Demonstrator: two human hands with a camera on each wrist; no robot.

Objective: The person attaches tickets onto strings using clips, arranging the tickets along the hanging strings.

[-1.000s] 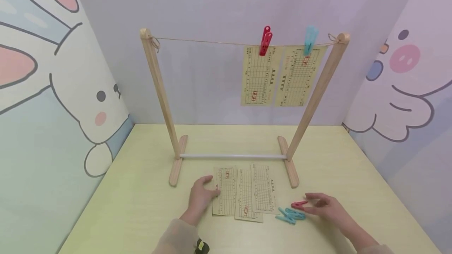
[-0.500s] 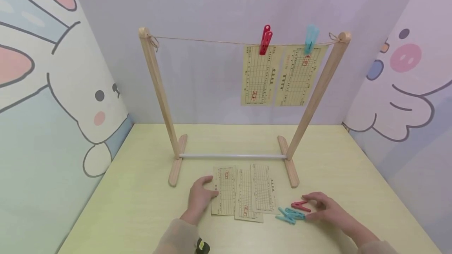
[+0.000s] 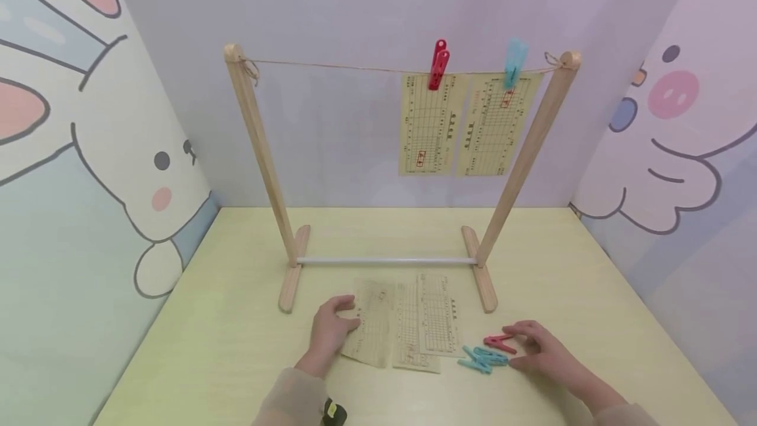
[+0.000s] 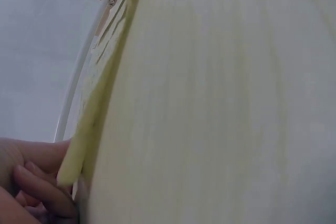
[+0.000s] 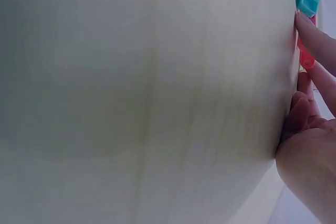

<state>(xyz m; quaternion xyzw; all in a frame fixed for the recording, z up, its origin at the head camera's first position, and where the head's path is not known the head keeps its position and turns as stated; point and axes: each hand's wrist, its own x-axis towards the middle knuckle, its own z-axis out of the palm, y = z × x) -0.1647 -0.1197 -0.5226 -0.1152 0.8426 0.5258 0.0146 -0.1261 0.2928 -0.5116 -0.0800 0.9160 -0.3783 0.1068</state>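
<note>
Left hand pinches leftmost cream printed-paper sheet, near edge now lifted, swung left. Right hand unclenched beside V-shaped red plastic clothespin.

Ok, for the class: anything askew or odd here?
The leftmost slip on the table looks askew, partly raised at the left hand; the hanging slips have red boxes at opposite ends, so one looks flipped.

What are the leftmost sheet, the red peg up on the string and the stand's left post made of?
Leftmost sheet: probably thin, matte paper, because it's printed and bowed.
Red peg: likely smooth plastic, since it's bright and evenly coloured.
Left post: looks like wood, pale tan without visible paint; varnish, I can't tell.
</note>
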